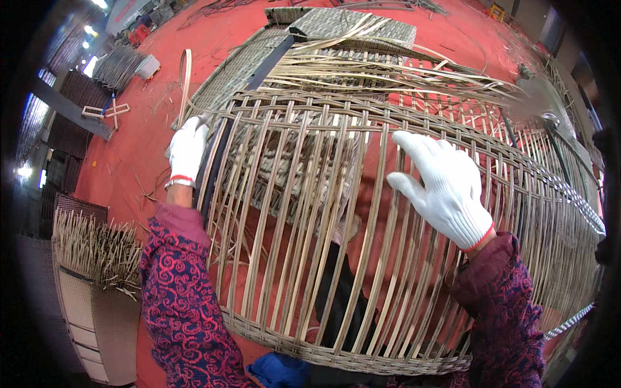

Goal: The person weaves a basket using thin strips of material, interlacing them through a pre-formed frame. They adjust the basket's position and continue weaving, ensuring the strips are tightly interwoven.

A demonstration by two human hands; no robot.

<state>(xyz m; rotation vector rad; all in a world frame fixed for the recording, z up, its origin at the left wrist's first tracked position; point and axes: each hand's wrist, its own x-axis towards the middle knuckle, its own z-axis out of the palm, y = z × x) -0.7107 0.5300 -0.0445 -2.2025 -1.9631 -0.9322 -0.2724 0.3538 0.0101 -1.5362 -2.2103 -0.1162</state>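
A large woven panel [365, 249] with long upright slats and braided bands along its far and near edges lies before me. My left hand [188, 152], in a white knitted glove, is closed at its dark left end frame [217, 158]. A pale flat weaving strand [187, 74] loops up from the fingers; how they grip it is partly hidden. My right hand [443, 184], gloved the same way, hovers over the slats at the right, with thumb and fingers apart and nothing between them. Its fingertips are close to the far braided band.
Loose weaving strands [362, 68] lie in a bundle beyond the panel, over another woven piece [381, 29]. At the left stands a box of cut sticks [94, 249]. Further back on the red floor [145, 136] are a wooden cross-shaped stand [116, 115] and a white bucket [148, 67].
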